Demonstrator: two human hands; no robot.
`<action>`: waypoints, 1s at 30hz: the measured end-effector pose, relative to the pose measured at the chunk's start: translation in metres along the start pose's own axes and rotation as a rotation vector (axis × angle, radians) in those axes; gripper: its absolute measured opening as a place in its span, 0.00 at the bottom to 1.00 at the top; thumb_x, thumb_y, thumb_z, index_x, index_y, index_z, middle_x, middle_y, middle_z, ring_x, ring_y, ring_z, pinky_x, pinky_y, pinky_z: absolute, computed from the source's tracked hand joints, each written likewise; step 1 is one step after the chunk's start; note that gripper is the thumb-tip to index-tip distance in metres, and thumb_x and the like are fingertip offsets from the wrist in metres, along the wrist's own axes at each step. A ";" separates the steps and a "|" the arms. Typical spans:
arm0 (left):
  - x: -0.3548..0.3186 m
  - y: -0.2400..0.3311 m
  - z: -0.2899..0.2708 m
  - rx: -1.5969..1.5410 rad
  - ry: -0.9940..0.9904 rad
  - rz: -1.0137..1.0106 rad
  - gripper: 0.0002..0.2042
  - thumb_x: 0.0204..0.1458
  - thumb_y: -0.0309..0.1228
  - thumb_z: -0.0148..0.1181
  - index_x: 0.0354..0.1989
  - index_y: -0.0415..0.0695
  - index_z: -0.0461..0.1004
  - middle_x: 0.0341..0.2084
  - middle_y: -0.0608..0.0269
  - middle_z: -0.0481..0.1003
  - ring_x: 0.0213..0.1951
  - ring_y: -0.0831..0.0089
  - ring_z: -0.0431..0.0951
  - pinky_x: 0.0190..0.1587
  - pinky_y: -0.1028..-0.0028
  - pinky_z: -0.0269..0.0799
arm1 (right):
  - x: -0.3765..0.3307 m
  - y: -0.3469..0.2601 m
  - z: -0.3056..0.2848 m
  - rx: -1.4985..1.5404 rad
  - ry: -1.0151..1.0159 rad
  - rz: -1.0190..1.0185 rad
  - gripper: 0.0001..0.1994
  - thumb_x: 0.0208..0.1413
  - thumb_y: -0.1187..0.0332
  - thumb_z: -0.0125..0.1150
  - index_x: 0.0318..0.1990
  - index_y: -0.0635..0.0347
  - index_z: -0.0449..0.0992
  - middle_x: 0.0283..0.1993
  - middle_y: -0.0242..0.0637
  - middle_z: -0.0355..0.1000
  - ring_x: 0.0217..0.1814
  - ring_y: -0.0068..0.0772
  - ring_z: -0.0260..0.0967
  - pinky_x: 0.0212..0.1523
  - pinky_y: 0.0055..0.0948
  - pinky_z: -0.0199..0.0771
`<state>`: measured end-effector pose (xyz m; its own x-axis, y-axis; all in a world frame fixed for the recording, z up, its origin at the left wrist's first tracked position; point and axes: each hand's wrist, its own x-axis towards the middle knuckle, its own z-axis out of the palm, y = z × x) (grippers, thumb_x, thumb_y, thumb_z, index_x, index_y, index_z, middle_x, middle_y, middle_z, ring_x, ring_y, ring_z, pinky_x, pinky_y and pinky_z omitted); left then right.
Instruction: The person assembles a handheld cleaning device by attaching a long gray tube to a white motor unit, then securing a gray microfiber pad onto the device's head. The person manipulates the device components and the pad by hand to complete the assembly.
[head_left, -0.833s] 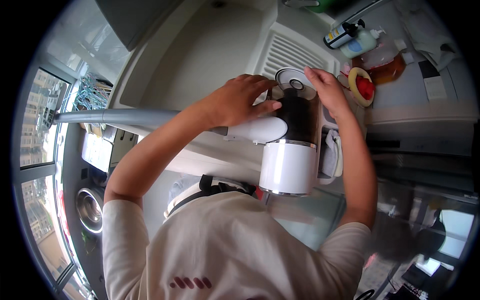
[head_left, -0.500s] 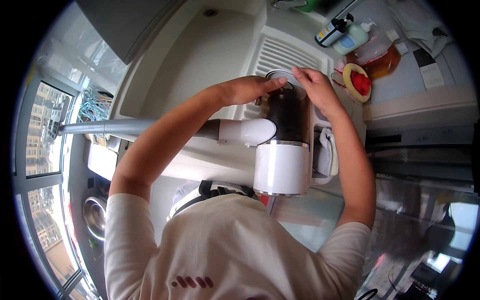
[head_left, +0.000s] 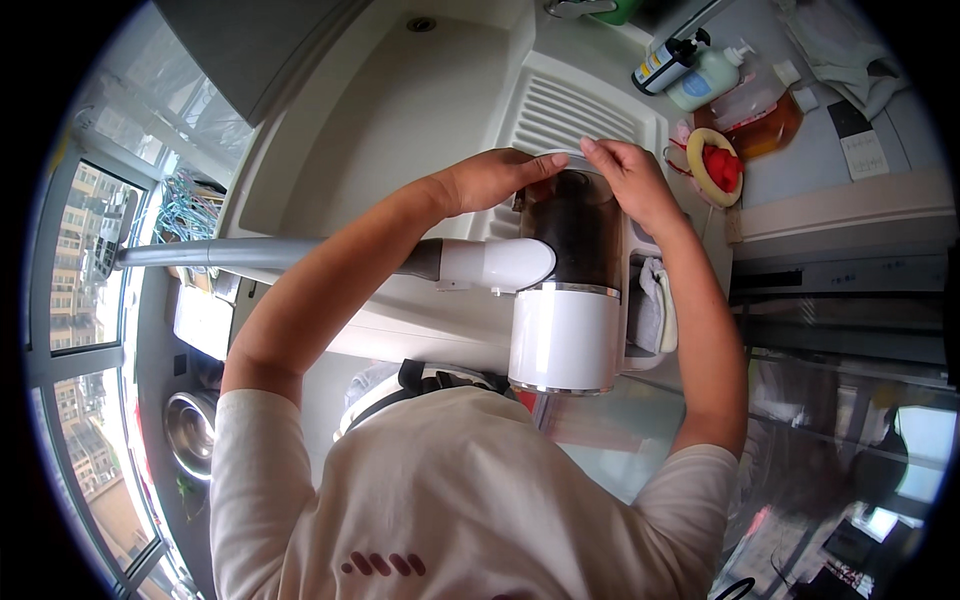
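A person in a white shirt holds a cordless vacuum cleaner [head_left: 565, 300] over the edge of a pale kitchen sink [head_left: 400, 130]. The left hand [head_left: 490, 178] and right hand [head_left: 625, 180] curl around the far rim of its dark dust canister [head_left: 578, 235], fingers closed on the top. The canister's long axis runs away from the person toward the ribbed drainboard [head_left: 570, 115], white motor body nearest the chest. The grey tube [head_left: 250, 253] points left, toward the window. Soap bottles [head_left: 700, 75] stand well apart on the surface beyond.
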<state>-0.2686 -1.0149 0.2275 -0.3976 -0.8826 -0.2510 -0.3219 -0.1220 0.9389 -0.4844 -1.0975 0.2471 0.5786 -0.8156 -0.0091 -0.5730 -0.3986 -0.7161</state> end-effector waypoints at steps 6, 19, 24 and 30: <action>-0.003 0.001 0.002 0.018 0.010 0.023 0.36 0.58 0.65 0.39 0.45 0.41 0.79 0.39 0.59 0.76 0.40 0.68 0.70 0.53 0.70 0.62 | 0.001 0.006 0.002 0.058 -0.012 -0.049 0.23 0.62 0.51 0.55 0.37 0.69 0.76 0.23 0.31 0.65 0.29 0.18 0.57 0.32 0.24 0.63; -0.009 0.000 -0.001 0.106 -0.010 0.063 0.26 0.59 0.56 0.47 0.45 0.43 0.76 0.37 0.61 0.76 0.41 0.69 0.73 0.51 0.70 0.65 | -0.002 -0.002 0.004 0.043 0.071 -0.083 0.23 0.60 0.50 0.57 0.34 0.69 0.76 0.18 0.33 0.62 0.24 0.20 0.55 0.27 0.26 0.62; -0.010 -0.014 -0.008 0.020 0.040 0.308 0.15 0.57 0.37 0.58 0.49 0.43 0.75 0.41 0.62 0.78 0.46 0.69 0.75 0.53 0.71 0.67 | -0.001 -0.002 0.003 0.035 0.055 -0.079 0.22 0.59 0.52 0.58 0.36 0.68 0.77 0.18 0.34 0.64 0.24 0.20 0.57 0.28 0.26 0.63; -0.016 -0.015 -0.013 0.164 0.275 0.444 0.25 0.42 0.29 0.71 0.52 0.45 0.73 0.44 0.60 0.77 0.48 0.67 0.76 0.55 0.69 0.70 | 0.000 -0.001 0.006 0.036 0.065 -0.099 0.22 0.59 0.52 0.58 0.33 0.68 0.76 0.17 0.33 0.62 0.24 0.19 0.55 0.26 0.26 0.61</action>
<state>-0.2460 -1.0050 0.2202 -0.2940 -0.9219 0.2522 -0.3131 0.3422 0.8859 -0.4801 -1.0942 0.2436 0.5919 -0.7988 0.1075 -0.4932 -0.4645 -0.7355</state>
